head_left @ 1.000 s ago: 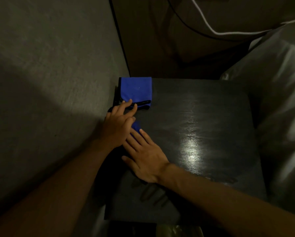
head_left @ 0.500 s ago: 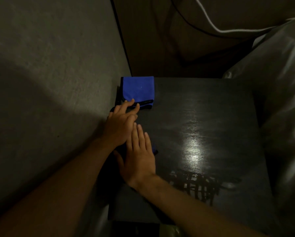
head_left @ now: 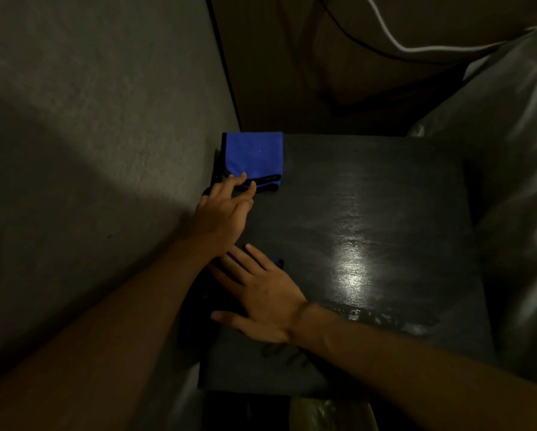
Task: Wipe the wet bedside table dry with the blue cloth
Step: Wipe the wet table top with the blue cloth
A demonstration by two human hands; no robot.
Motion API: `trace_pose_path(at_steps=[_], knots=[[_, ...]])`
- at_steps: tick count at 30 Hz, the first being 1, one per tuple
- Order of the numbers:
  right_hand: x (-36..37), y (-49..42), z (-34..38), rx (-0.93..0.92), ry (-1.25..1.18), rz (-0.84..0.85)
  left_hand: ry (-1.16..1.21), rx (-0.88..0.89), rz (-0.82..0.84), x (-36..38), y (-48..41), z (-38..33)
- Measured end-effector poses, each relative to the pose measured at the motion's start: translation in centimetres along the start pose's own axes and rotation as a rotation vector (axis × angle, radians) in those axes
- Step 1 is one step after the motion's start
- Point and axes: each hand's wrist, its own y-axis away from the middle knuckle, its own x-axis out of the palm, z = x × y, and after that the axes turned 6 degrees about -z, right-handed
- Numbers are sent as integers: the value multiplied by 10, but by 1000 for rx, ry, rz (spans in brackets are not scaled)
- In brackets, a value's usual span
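My right hand (head_left: pixel 261 303) has slid back toward me along the left edge of the tabletop (head_left: pixel 385 231) since half a second ago, while the left hand (head_left: pixel 222 213) has stayed put by the far left corner. That tells me the wiping stroke is running down the left strip; the bright sheen on the middle and right looks wet yet, so I judge most of the drying is left to do. The right fingers (head_left: pixel 254 259) lie flat and spread, pressing down on a bit of cloth (head_left: pixel 278 262), only a dim blue edge peeping out past them. The left fingertips (head_left: pixel 243 177) are loosely spread, resting on a blue folded piece in the far left corner with dark trim
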Motion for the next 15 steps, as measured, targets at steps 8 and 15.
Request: trace_pose_path(at_steps=[8, 15], knots=[[-12, 18, -25, -377, 11, 112, -58, 34, 50, -4, -3, 0], [-15, 10, 10, -130, 12, -100, 55, -17, 13, -5, -2, -2]])
